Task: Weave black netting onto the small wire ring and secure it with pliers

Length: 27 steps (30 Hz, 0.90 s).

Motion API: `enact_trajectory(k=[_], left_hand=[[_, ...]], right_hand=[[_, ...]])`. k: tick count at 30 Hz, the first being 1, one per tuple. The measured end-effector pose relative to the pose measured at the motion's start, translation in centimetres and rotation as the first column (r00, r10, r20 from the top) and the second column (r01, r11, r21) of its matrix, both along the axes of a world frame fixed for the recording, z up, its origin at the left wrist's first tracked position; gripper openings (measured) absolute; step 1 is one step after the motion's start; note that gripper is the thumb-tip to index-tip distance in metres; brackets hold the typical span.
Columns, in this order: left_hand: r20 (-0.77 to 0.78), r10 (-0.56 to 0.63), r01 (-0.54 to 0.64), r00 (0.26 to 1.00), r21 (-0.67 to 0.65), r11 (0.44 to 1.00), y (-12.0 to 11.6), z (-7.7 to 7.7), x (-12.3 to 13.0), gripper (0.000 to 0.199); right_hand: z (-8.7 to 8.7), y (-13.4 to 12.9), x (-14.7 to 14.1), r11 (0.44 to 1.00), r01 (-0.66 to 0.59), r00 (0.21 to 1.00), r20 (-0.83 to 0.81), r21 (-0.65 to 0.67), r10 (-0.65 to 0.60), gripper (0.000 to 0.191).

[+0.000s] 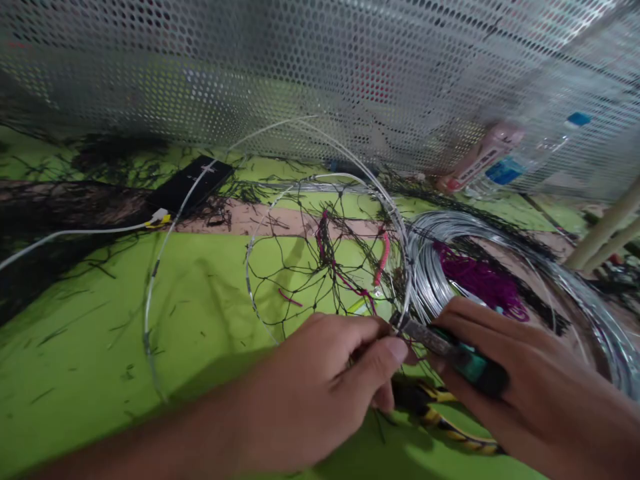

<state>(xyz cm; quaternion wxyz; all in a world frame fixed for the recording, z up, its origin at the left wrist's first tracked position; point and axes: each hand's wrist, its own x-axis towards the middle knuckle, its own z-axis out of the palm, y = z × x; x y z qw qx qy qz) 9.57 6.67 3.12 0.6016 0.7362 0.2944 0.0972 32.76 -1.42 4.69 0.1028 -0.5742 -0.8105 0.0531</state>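
My left hand point(325, 380) is closed, thumb and fingers pinching the wire loop point(406, 267) where its strands come together. Black netting point(305, 250) is strung across the inner ring of this loop, and its outer strand arcs far to the left. In my right hand point(530, 387) are dark pliers point(450, 350) with a black and green grip. Their jaws meet the wire right beside my left fingertips; whether they bite it cannot be made out. Underneath both hands lies a tool with yellow and black handles point(460, 427), partly covered.
A coil of silver wire point(425, 260) lies at the right around purple cord point(480, 280). A black phone point(193, 187) with a white cable point(75, 232) is at the back left. Two bottles point(507, 170) lean by the perforated metal panel point(300, 73). Black thread scraps litter the green surface point(90, 353).
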Motion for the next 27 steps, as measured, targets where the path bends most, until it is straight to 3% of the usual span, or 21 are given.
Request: enact_trajectory(k=[2,4,11,15,19,22,27], left_hand=[[0.015,-0.098,0.099,0.995,-0.173,0.98,0.6,0.0,-0.1,0.047],[0.053,-0.119,0.128,0.992,-0.245,0.961,1.0,-0.1,-0.1,0.041],[0.103,-0.106,0.124,0.989,-0.188,0.974,0.8,-0.5,0.0,0.037],[0.126,-0.11,0.142,0.986,-0.283,0.948,0.8,-0.3,-0.2,0.036],[0.143,-0.134,0.179,0.981,-0.365,0.914,0.9,-0.1,-0.2,0.036],[0.17,-0.142,0.197,0.975,-0.379,0.904,0.9,-0.2,-0.3,0.036],[0.227,-0.14,0.233,0.964,-0.457,0.858,0.8,-0.3,-0.6,0.036]], right_hand=[[0.0,0.0,0.3,0.999,-0.032,0.998,0.055,-0.002,0.032,0.009],[-0.1,0.1,0.5,0.999,-0.048,0.994,0.096,-0.01,0.048,0.009],[-0.4,0.2,1.2,0.995,-0.039,0.991,0.124,-0.088,0.05,0.006],[-0.5,0.2,1.2,0.995,-0.03,0.993,0.111,-0.099,0.041,0.011],[-1.0,0.7,1.1,0.996,-0.077,0.988,0.136,0.045,0.071,0.028],[-1.3,1.4,1.1,0.994,-0.109,0.992,0.061,0.01,0.108,0.031],[-1.1,2.9,0.7,0.977,-0.155,0.979,-0.154,-0.149,0.132,0.016]])
